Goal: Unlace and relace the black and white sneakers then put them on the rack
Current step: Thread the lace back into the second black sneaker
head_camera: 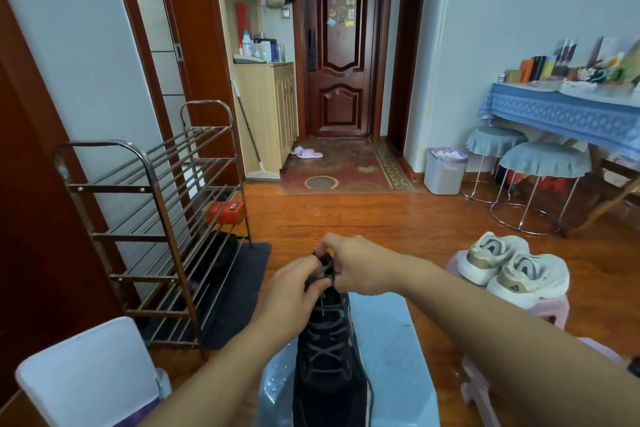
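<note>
Both hands meet at the far end of the black sneaker (329, 357): my left hand (294, 291) pinches the lace (325, 267) from nine o'clock, my right hand (360, 267) pinches it from three (fingers curled tight on both). That sneaker lies lengthwise on a blue stool (388, 350) at six o'clock. White sneakers (512, 270) sit paired on a pink stool (550, 308) at three o'clock. At nine o'clock stands the rack (152, 218), an orange box (225, 212) on one shelf.
</note>
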Action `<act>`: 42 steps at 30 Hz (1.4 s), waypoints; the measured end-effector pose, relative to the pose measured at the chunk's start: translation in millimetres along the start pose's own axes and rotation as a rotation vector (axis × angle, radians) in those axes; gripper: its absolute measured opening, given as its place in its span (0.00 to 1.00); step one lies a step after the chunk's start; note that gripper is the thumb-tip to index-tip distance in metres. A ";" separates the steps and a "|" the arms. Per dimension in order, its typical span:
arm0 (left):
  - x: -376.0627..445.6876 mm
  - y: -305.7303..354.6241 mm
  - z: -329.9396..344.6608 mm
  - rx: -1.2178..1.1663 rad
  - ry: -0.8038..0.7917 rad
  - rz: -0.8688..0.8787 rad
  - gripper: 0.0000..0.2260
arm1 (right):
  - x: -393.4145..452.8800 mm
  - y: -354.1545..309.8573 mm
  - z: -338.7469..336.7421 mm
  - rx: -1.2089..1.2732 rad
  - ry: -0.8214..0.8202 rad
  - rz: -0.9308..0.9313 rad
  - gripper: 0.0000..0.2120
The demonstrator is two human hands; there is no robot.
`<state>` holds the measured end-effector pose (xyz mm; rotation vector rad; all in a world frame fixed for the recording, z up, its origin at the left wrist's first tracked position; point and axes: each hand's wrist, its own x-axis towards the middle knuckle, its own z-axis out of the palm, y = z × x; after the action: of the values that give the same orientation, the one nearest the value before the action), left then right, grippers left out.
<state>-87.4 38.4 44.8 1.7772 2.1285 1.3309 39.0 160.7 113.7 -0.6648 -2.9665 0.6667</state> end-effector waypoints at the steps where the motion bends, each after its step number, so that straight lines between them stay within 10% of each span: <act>1: 0.6 1.1 0.0 -0.022 -0.004 -0.008 0.12 | 1.7 -1.2 -1.1 -0.189 0.007 -0.011 0.19; 6: -0.8 4.6 -2.3 -0.274 -0.005 -0.281 0.12 | 12.4 64.5 -29.5 -0.225 0.370 0.421 0.19; 11: -1.7 11.1 -1.4 -0.449 -0.002 -0.502 0.13 | -4.6 105.0 -16.3 -0.302 0.272 0.753 0.20; 14: -0.3 13.8 1.6 -0.498 0.027 -0.576 0.14 | -7.5 84.2 2.4 -0.319 0.348 0.677 0.15; 19: -1.8 19.8 1.2 -0.530 0.055 -0.609 0.11 | -2.6 10.7 28.4 0.947 0.080 0.581 0.20; 27: -2.9 13.8 -9.0 -0.683 0.038 -0.747 0.12 | 0.7 -13.6 47.8 1.325 0.343 0.602 0.09; 37: -7.5 6.1 -4.8 -1.183 0.483 -1.041 0.18 | -29.2 11.6 76.6 1.621 0.513 0.666 0.12; 42: -0.7 18.1 3.0 -0.434 0.036 -0.628 0.10 | -32.4 -1.5 79.7 1.489 0.589 0.441 0.09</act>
<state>-71.6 38.8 54.2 0.8320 1.9578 1.4733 58.3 114.0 44.0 -0.9736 -1.1743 1.8626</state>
